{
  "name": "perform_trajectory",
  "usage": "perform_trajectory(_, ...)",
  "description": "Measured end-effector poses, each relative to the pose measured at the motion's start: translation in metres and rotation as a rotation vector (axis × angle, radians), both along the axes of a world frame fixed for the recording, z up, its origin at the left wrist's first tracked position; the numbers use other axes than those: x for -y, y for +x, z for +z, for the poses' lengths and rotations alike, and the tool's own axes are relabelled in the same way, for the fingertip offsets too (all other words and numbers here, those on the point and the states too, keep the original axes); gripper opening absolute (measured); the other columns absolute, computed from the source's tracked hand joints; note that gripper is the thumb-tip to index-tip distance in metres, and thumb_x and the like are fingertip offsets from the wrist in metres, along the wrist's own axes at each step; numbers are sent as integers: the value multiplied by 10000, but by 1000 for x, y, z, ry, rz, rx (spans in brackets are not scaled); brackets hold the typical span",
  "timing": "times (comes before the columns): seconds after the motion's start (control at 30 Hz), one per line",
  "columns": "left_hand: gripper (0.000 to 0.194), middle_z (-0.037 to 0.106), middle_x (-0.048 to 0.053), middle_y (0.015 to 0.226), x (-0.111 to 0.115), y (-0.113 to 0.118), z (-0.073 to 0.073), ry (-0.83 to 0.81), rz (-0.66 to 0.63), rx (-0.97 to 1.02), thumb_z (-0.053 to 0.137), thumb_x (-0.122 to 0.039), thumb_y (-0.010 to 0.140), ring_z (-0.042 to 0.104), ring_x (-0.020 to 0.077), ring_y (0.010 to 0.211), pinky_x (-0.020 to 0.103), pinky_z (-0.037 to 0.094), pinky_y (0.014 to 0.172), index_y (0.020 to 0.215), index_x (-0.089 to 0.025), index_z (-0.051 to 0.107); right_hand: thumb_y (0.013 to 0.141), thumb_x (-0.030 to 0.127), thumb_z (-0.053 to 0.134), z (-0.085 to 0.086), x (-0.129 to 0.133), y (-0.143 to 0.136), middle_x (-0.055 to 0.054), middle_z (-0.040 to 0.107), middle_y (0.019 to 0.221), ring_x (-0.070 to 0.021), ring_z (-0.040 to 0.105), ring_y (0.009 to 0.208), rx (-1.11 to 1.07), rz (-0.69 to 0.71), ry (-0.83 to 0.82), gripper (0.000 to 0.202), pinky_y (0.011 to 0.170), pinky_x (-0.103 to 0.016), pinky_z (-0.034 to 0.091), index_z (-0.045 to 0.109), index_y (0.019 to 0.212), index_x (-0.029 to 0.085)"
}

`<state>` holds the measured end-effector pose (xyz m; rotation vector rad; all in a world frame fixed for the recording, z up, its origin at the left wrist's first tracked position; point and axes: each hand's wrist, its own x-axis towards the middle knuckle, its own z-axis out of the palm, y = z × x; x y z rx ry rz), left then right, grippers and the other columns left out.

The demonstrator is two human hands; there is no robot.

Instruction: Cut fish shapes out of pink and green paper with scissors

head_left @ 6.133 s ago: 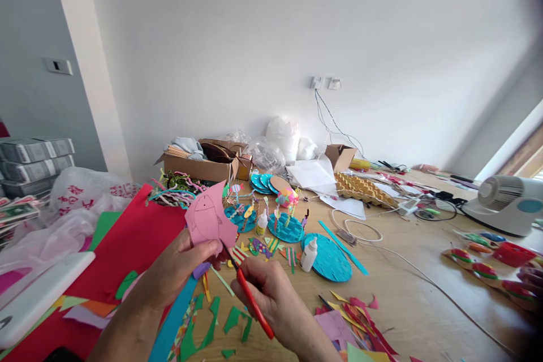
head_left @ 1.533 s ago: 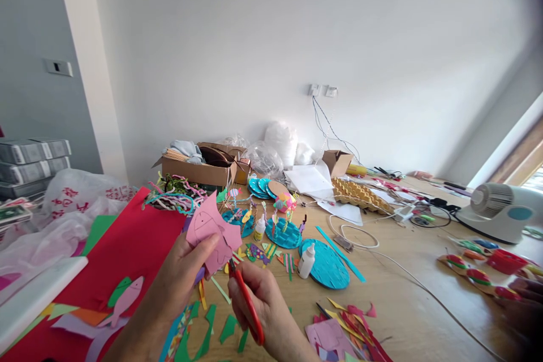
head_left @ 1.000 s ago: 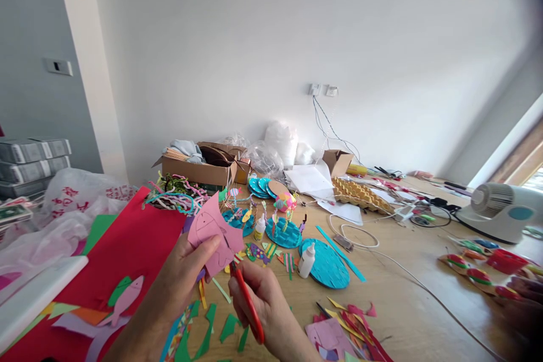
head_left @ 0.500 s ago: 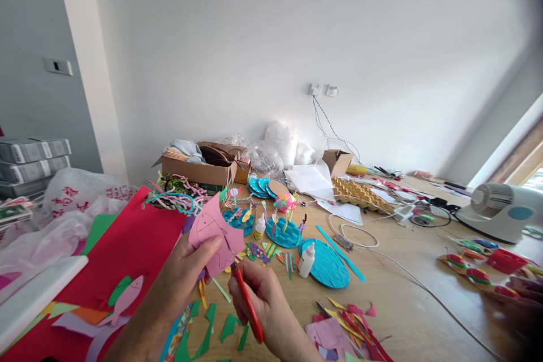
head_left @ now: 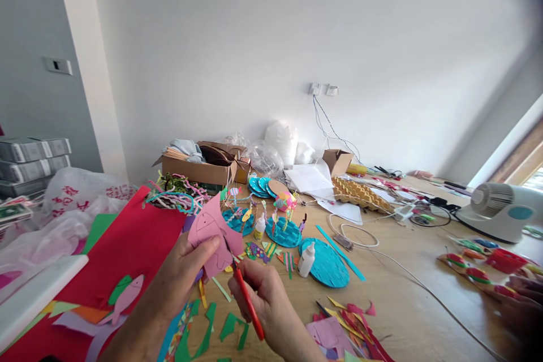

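A sheet of pink paper [head_left: 206,220] with a fish outline drawn on it is pinched by my left hand [head_left: 197,260], thumb on top. My right hand [head_left: 265,288] is closed around red-handled scissors [head_left: 249,302]. Their blades lie in a slit at the paper's right side, along the drawn line. Below my hands are green paper scraps [head_left: 207,331]. A cut-out pink fish [head_left: 128,294] and a green one [head_left: 120,288] rest on red paper [head_left: 131,243] to the left. Several small decorated paper fish [head_left: 258,252] lie beyond my hands.
Past my right hand stand a white glue bottle [head_left: 306,260] and a blue disc [head_left: 328,266]. Colourful scraps [head_left: 348,328] are heaped at the front right. A cable [head_left: 419,283] crosses the table. A white fan [head_left: 496,212] and another person's hand [head_left: 521,300] are far right.
The scissor blades have shifted slightly and look more apart in the slit. The pink paper and both hands have moved only a little.
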<state>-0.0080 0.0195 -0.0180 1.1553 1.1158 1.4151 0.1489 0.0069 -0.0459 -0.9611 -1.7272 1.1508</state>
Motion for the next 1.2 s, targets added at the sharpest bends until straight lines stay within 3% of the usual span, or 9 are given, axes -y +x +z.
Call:
perform_trajectory(0.1,211,652,-27,627,-1,0,-2,-16,-40,83,706,-396,686,571,179,626,270,477,592,689,-190,661,866,304,518,0,0,1,68,312,539,-90,269,521,15,-3,7,299,465,-229,188,403,610,201)
perform_trajectory(0.43,182,717,1,686,-2,-4,9,88,55,89,755,-353,675,639,217,692,265,508,649,734,-195,689,889,323,514,2,0,0,66,323,542,-87,281,518,66,-1,10,319,464,-228,199,393,620,202)
perform_trajectory(0.63,206,686,-10,620,-5,-7,6,51,-79,127,711,-356,746,597,171,582,236,479,552,833,-171,737,893,337,508,3,0,-1,60,340,553,-90,293,526,87,-1,28,318,465,-229,203,396,628,202)
perform_trajectory(1.2,226,716,-1,588,-2,-3,10,54,-56,108,743,-312,680,633,202,559,272,505,582,859,-176,771,884,312,511,2,1,-1,62,354,524,-89,300,507,76,-4,4,303,459,-227,201,405,622,201)
